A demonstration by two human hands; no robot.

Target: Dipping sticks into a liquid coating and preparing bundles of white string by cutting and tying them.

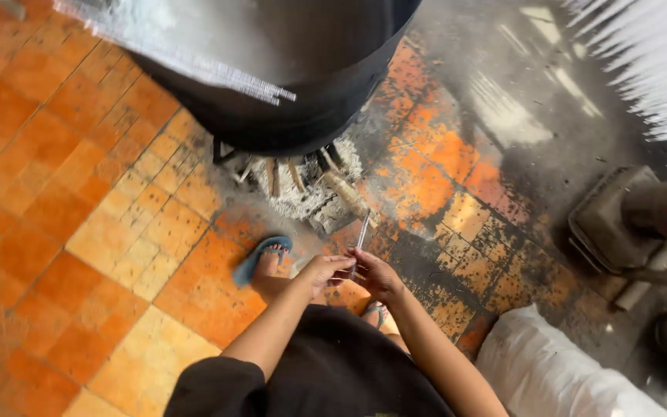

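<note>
The head view looks straight down at a person standing over an orange and yellow tiled floor (94, 232), both forearms stretched forward so that the two hands meet in front of the body. The left hand (324, 270) and the right hand (376, 276) are brought close together, fingertips touching or nearly so, and between them they pinch the lower end of a thin, pale, straight stick (362, 232). The stick points up and away from the person toward the large black round pot (310, 100), its far end just short of the pot's base. Holding it by one end with both hands keeps the fingers back from the pot while the free end reaches toward it; whether the fingers are closed tight on the stick is hard to tell through the blur.

Under the pot lies a bed of grey ash with several wooden firewood pieces (303, 181) pushed in like spokes, their ends sticking out toward the person, which suits feeding a fire from one side. A grey woven sheet (171, 42) lies across the pot's top. On the person's side of the pot, a foot in a blue flip-flop sandal (260, 259) stands just beside the left hand. Right of the pot the floor is soot-blackened, and farther right sits a dark metal machine (627, 220), with a white filled sack (557, 371) below it.
</note>
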